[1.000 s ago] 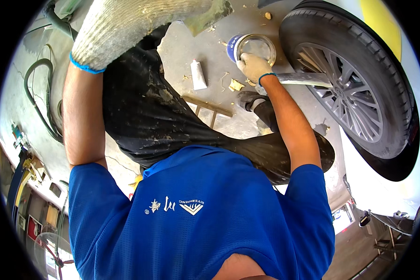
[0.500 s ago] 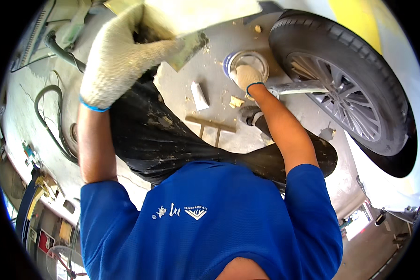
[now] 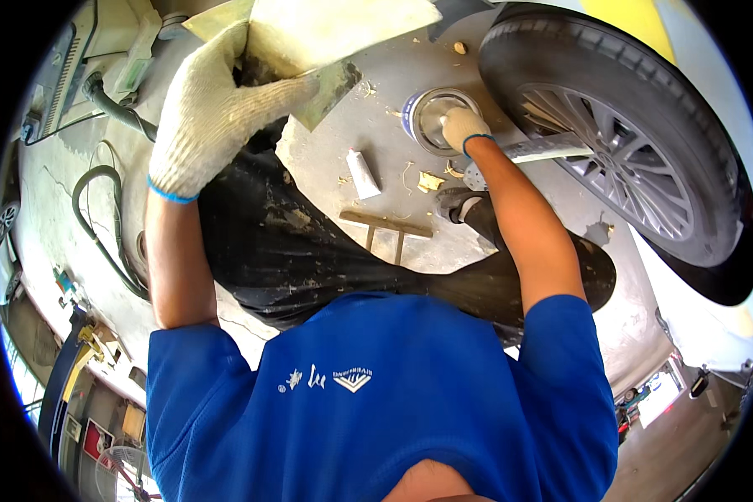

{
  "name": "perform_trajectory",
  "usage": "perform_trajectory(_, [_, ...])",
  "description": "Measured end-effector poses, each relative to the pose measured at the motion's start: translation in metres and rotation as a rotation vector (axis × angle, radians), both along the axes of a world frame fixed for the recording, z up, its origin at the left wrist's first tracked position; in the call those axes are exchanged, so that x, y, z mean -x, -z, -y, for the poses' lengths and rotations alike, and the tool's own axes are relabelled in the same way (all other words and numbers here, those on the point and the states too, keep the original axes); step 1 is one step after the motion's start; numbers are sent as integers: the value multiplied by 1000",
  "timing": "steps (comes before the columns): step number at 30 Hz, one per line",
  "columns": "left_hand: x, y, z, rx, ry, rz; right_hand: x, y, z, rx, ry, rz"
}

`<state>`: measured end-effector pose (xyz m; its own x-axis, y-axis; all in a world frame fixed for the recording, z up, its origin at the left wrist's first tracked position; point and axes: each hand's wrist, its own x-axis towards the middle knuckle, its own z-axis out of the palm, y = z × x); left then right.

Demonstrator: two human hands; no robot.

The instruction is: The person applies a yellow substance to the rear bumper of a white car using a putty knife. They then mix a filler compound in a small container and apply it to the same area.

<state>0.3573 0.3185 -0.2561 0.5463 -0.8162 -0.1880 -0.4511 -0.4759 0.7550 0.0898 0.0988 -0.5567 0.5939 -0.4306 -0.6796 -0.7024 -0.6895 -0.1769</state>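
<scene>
My left hand (image 3: 201, 113), in a white knit glove, grips a flat pale board (image 3: 343, 33) at the upper middle. The thumb lies across its lower corner, which is smeared grey-green. My right hand (image 3: 464, 130), gloved too, is closed at the right side of an open round tin (image 3: 409, 118) with a blue band. Its fingertips are hidden, so I cannot make out what they hold. A white tube (image 3: 363, 174) lies on the floor left of the tin. Beside my right wrist, a long flat silver-grey bar (image 3: 548, 148) reaches toward the car wheel (image 3: 636, 176).
Yellow scraps (image 3: 429, 181) and a wooden T-shaped piece (image 3: 385, 224) are near my shoe (image 3: 453, 203). The car's pale body (image 3: 711, 92) stands right of the wheel. On the left are a hose (image 3: 82, 197), a boxy machine (image 3: 100, 38) and a fan (image 3: 124, 468).
My right hand has shifted from the tin's middle toward its right side, so more of the tin's inside shows. My left hand keeps its hold on the board; the view has shifted slightly.
</scene>
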Motion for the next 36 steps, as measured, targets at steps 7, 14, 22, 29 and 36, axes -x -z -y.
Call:
perform_trajectory(7, [1,14,-6,-10,-5,77,-27,-48,-104,-41,-34,362])
perform_trajectory(14, [-1,13,1,-21,7,33,1,120,-220,-203,-301,109])
perform_trajectory(22, [1,15,1,-68,75,264,-19,76,-191,-223,-232,157])
perform_trajectory(29, [11,12,8,-65,127,197,-11,-14,-137,-705,-33,108])
perform_trajectory(36, [26,8,26,-63,183,132,28,-185,-89,-422,241,398])
